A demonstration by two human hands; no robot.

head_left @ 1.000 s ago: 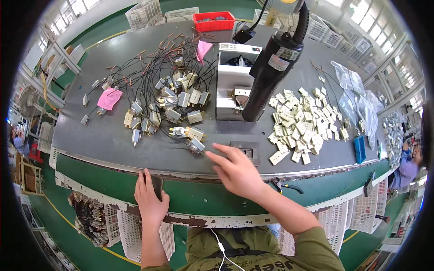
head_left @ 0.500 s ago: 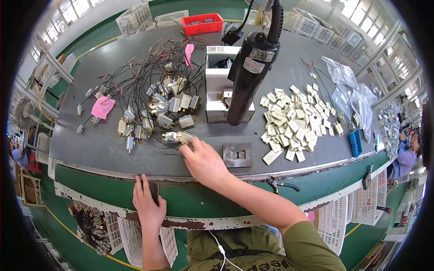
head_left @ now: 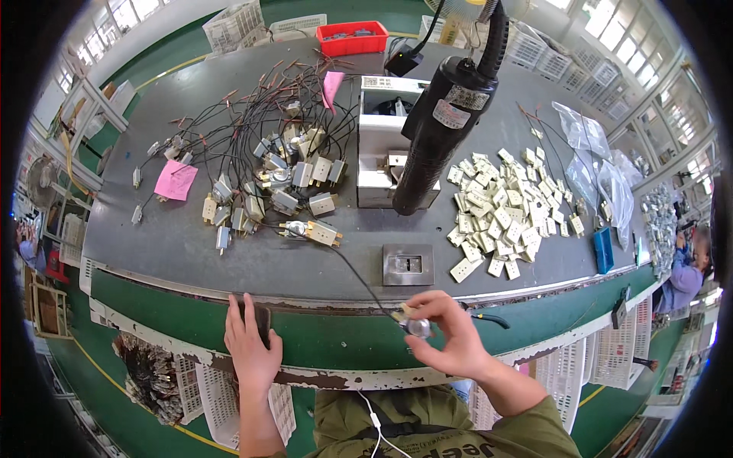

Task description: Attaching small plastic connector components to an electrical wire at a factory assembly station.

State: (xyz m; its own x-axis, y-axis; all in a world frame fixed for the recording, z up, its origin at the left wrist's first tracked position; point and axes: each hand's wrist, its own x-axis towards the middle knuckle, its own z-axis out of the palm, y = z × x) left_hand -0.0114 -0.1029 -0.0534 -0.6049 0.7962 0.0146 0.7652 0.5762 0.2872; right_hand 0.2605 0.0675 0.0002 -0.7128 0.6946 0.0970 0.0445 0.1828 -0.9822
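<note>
My right hand is closed, thumb and fingers pinching a small silvery round metal part with a pale piece above the green front ledge. A black cable runs from this part up to the left, toward a cream connector block on the table. My left hand lies with fingers stretched out over the ledge, beside and partly over a dark flat object that looks like a phone. A metal fixture block with a central slot sits just beyond my right hand.
Cabled connectors lie tangled at left, with a pink paper. Several cream rectangular pieces are piled at right. A black cylindrical tool hangs before a white stand. Pliers, a blue box and a red bin stand around.
My right hand has moved right and toward me, from the connectors to the ledge, carrying the round metal part and drawing its cable out. My left hand stays put.
</note>
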